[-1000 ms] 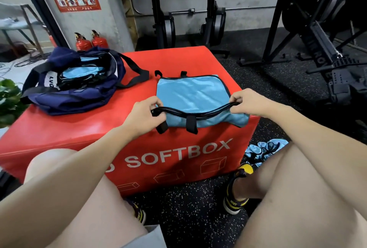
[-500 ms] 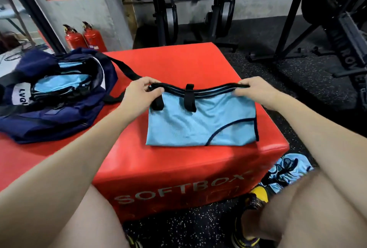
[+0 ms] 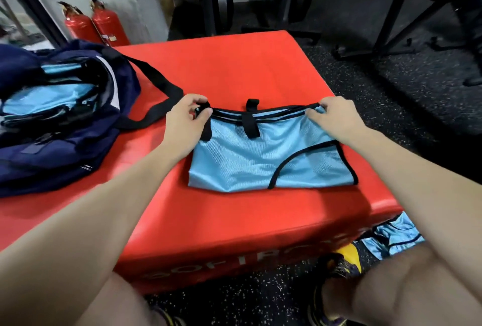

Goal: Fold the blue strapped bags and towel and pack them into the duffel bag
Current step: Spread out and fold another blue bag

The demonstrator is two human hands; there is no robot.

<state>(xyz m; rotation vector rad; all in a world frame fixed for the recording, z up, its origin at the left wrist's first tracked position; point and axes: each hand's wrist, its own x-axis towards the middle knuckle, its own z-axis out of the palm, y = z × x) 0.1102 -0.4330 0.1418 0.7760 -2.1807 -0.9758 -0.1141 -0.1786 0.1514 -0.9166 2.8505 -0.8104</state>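
Both hands (image 3: 186, 114) (image 3: 332, 117) pinching blue bag (image 3: 263, 158) top corners, right of duffel bag (image 3: 60, 117): align edges squarely, press flat, tuck straps.

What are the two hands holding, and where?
Both the left hand and right hand pinch the light blue bag at its far black-trimmed edge, one at each corner.

You get even, fairly bright indoor light, with a soft sheen on the red bench (image 3: 234, 65) top and only faint shadows. Wide-angle distortion bends the frame's edges, and your thighs and forearms at the bottom look soft and blurred.
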